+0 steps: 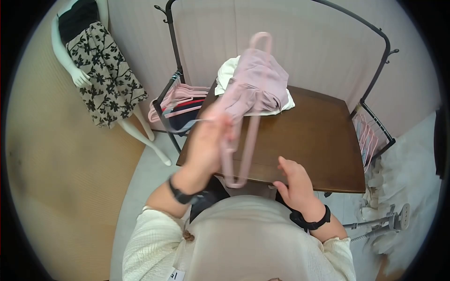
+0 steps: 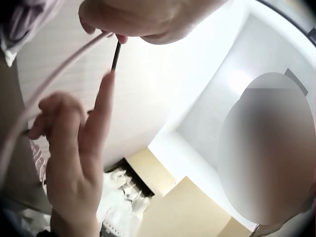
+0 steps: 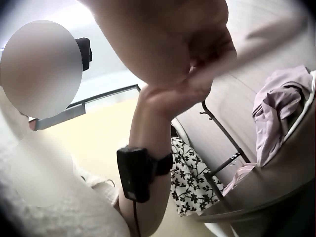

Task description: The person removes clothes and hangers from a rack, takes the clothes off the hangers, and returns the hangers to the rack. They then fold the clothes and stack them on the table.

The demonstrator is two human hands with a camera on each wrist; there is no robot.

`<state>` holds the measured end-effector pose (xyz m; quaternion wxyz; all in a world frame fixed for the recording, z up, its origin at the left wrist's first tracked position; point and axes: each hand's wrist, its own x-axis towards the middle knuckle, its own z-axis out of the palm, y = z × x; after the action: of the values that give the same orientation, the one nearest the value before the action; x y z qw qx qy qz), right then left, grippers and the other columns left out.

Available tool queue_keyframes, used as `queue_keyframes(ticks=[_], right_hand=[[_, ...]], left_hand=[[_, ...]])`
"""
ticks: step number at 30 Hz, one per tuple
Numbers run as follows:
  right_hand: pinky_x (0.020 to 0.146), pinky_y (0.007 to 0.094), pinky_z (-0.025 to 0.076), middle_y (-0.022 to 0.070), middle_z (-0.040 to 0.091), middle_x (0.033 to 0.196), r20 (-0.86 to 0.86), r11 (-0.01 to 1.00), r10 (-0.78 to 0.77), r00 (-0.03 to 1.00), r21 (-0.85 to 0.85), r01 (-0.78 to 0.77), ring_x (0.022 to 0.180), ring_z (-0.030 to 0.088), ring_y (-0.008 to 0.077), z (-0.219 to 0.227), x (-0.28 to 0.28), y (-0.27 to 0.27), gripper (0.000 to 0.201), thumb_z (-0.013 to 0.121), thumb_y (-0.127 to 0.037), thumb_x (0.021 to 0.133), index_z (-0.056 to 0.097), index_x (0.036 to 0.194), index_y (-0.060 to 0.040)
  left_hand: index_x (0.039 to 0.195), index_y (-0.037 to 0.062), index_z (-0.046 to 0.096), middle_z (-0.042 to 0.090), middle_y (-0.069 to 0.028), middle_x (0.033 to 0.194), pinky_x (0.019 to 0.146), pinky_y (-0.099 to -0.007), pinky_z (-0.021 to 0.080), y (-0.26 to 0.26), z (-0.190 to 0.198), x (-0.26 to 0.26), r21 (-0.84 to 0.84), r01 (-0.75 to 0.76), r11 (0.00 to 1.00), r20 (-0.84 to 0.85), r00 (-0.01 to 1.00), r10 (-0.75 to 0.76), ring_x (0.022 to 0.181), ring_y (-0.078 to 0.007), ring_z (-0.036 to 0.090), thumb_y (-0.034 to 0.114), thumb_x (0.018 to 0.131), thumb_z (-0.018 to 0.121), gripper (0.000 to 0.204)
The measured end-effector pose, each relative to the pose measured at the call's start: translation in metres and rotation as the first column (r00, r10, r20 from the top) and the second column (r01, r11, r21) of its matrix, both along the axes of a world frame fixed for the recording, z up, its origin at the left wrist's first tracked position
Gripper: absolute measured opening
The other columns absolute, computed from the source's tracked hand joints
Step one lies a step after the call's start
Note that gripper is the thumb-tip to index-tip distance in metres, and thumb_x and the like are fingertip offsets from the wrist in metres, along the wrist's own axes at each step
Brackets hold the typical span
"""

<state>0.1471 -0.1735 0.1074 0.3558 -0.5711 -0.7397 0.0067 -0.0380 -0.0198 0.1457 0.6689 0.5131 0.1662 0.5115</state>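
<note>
My left hand holds a pale pink clothes hanger up in front of me over the table's near edge, and both are blurred. The hanger stands on end, hook away from me, overlapping a crumpled lilac garment in the head view. That garment lies on a white one on the brown table. To the right of the hanger, my right hand is raised by the table's near edge with nothing in it. Its index finger points upward in the left wrist view, the others loosely bent.
A black clothes rack frames the table. Pink hangers and dark clothes hang on its left side, more pink hangers on its right. A mannequin in a floral skirt stands left. A grey steamer head is at lower right.
</note>
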Motion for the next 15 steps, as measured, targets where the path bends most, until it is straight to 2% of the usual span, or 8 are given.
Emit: queue_keyframes(ticks=[2,4,7,8,10,11,13,15], right_hand=[[0.085,0.0412,0.039,0.0168,0.053,0.105,-0.034,0.999,-0.048,0.998,-0.02,0.047,0.098,0.049,0.0348,-0.022,0.019,-0.004,0.056,0.061,-0.011,0.076,0.038,0.126,-0.003],[0.084,0.0406,0.04,0.0166,0.053,0.103,-0.038,0.952,-0.286,0.958,-0.124,0.279,0.094,0.05,0.0338,-0.042,0.041,-0.007,0.055,0.06,-0.01,0.076,0.039,0.125,-0.0018],[0.082,0.0406,0.04,0.017,0.053,0.101,-0.048,0.872,-0.477,0.878,-0.147,0.466,0.092,0.05,0.0335,-0.077,0.069,-0.015,0.051,0.058,-0.008,0.077,0.039,0.124,-0.0003],[0.082,0.0407,0.04,0.0171,0.053,0.101,-0.047,0.852,-0.516,0.855,-0.135,0.507,0.092,0.05,0.0336,-0.088,0.076,-0.017,0.05,0.056,-0.008,0.078,0.039,0.124,0.0002],[0.082,0.0406,0.039,0.0164,0.052,0.1,0.023,0.854,-0.518,0.855,-0.037,0.518,0.091,0.05,0.0332,-0.103,0.084,-0.018,0.046,0.054,-0.008,0.08,0.04,0.123,0.0012],[0.083,0.0404,0.039,0.016,0.052,0.099,0.067,0.843,-0.536,0.841,-0.019,0.538,0.09,0.049,0.0327,-0.103,0.084,-0.018,0.045,0.053,-0.01,0.08,0.04,0.122,0.0014],[0.081,0.0395,0.038,0.015,0.053,0.095,0.109,0.83,-0.557,0.824,0.02,0.558,0.086,0.049,0.0313,-0.103,0.08,-0.013,0.04,0.049,-0.018,0.084,0.043,0.118,0.0013],[0.079,0.0396,0.038,0.0148,0.053,0.093,0.128,0.839,-0.542,0.831,0.028,0.543,0.086,0.049,0.0313,-0.105,0.08,-0.011,0.039,0.047,-0.021,0.085,0.044,0.117,0.0013]], left_hand=[[0.11,0.0094,0.045,0.048,0.0034,0.077,0.047,-0.0157,0.033,0.025,0.005,-0.069,0.26,-0.259,0.93,-0.116,0.948,0.296,0.058,-0.0017,0.04,0.031,0.094,0.042,0.027],[0.106,0.0084,0.047,0.047,0.0044,0.072,0.046,-0.0147,0.03,0.039,0.016,-0.131,0.336,-0.52,0.785,-0.092,0.811,0.577,0.054,-0.0008,0.036,0.032,0.094,0.042,0.027],[0.097,0.0074,0.057,0.054,0.0005,0.074,0.052,-0.0166,0.036,0.055,0.017,-0.224,0.48,-0.754,0.449,-0.32,0.326,0.89,0.059,-0.0037,0.043,0.032,0.093,0.043,0.029],[0.097,0.0074,0.057,0.054,0.0005,0.074,0.052,-0.0166,0.036,0.063,0.015,-0.252,0.481,-0.758,0.441,-0.325,0.312,0.893,0.059,-0.0037,0.043,0.032,0.093,0.043,0.029],[0.095,0.0036,0.06,0.06,-0.0082,0.078,0.06,-0.0272,0.043,0.082,-0.001,-0.299,0.715,-0.595,0.367,-0.478,-0.033,0.878,0.066,-0.0162,0.054,0.029,0.091,0.044,0.03],[0.095,0.0036,0.06,0.06,-0.0082,0.078,0.06,-0.0272,0.043,0.095,-0.011,-0.317,0.713,-0.599,0.364,-0.482,-0.042,0.875,0.066,-0.0162,0.054,0.029,0.091,0.044,0.03],[0.094,0.0,0.058,0.059,-0.0172,0.084,0.068,-0.0386,0.044,0.129,-0.035,-0.342,0.856,-0.361,0.371,-0.49,-0.339,0.803,0.077,-0.0327,0.056,0.027,0.09,0.046,0.03],[0.093,-0.0007,0.057,0.058,-0.0213,0.087,0.072,-0.0422,0.042,0.164,-0.058,-0.353,0.908,-0.229,0.352,-0.41,-0.3,0.861,0.084,-0.0391,0.054,0.026,0.089,0.045,0.029]])
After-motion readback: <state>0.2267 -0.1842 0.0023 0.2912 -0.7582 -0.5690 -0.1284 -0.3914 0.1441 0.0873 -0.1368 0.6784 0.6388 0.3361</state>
